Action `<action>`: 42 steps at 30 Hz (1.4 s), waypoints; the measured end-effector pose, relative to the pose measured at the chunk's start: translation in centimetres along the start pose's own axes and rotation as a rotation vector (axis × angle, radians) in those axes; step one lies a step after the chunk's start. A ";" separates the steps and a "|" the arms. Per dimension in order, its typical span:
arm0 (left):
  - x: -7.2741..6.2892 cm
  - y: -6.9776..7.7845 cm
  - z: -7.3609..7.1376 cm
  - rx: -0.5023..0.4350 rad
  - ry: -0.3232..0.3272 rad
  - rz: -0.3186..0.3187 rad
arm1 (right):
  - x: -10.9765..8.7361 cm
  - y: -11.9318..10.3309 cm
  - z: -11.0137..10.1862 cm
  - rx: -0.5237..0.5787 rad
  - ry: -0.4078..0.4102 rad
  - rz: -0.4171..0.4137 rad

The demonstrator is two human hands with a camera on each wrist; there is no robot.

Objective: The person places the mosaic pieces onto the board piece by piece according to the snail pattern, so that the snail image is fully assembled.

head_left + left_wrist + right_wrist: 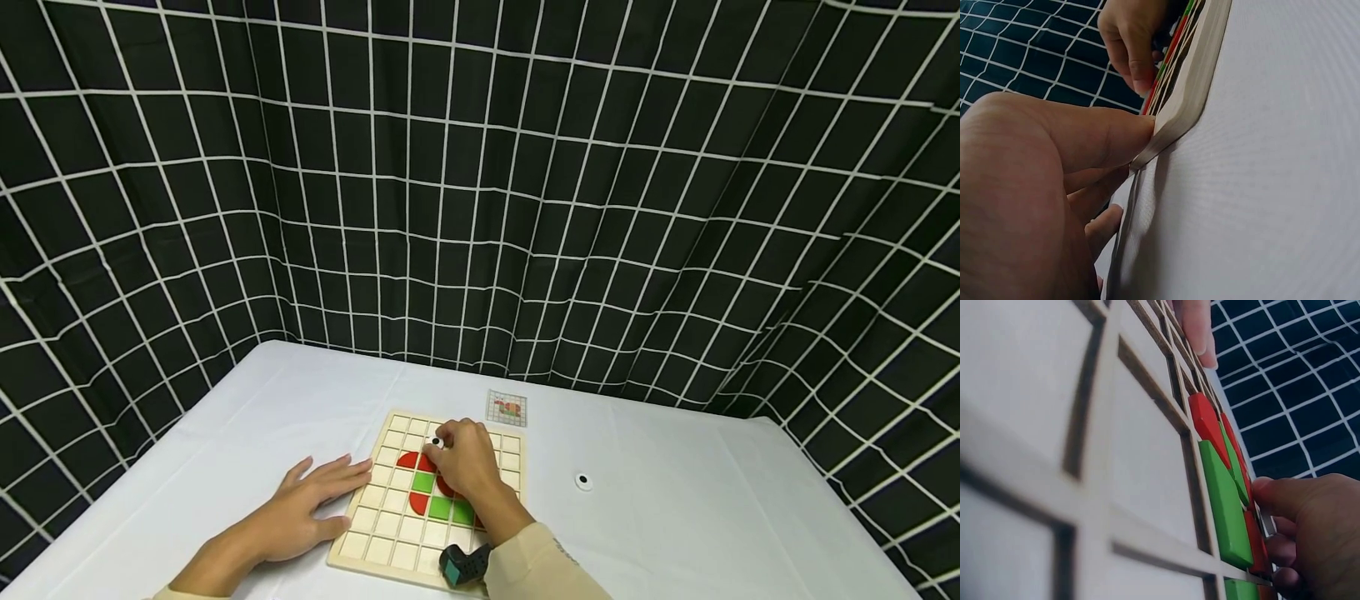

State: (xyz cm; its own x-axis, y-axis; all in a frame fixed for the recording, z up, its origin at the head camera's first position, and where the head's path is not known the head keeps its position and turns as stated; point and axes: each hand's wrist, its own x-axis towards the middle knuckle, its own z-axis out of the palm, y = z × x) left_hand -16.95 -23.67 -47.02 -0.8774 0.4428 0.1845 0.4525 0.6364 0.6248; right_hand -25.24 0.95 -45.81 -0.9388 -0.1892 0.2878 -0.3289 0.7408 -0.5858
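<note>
A wooden grid board [378, 550] lies on the table, with red pieces [418, 502] and green square pieces [441, 508] set in some of its cells. My right hand [471, 462] pinches a white disc [435, 442] with a black dot between thumb and fingers, over the board's upper part beside the red pieces. In the right wrist view the disc is mostly hidden by the fingers. My left hand [303, 508] rests at the board's left edge with fingers extended; its thumb and fingertips touch the wooden rim [1182, 115] in the left wrist view.
A second white disc [583, 482] with a black dot lies on the white tablecloth [675, 517] right of the board. Behind the board's far edge is a small picture card [507, 409] with a grid. Black curtains [465, 183] with white lines surround the table.
</note>
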 end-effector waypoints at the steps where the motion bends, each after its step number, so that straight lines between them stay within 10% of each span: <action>1: -0.1 0.0 0.0 0.001 0.002 0.002 | 0.0 0.0 0.0 0.000 -0.003 0.002; 12: -0.1 0.0 -0.1 0.000 0.009 0.020 | 0.0 0.0 -0.9 0.050 -0.016 -0.052; 30: 0.0 0.2 -0.1 0.013 -0.007 0.022 | -2.8 4.1 -12.7 0.107 0.250 -0.070; 42: -0.1 0.4 -0.1 0.000 0.003 0.030 | -5.1 8.7 -16.4 0.129 0.249 -0.126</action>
State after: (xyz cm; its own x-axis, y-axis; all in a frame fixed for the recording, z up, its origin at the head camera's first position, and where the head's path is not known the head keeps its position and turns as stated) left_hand -16.75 -23.54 -46.71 -0.8641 0.4597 0.2052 0.4783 0.6228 0.6191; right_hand -21.65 18.92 -39.93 -0.8410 -0.0986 0.5320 -0.4663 0.6308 -0.6202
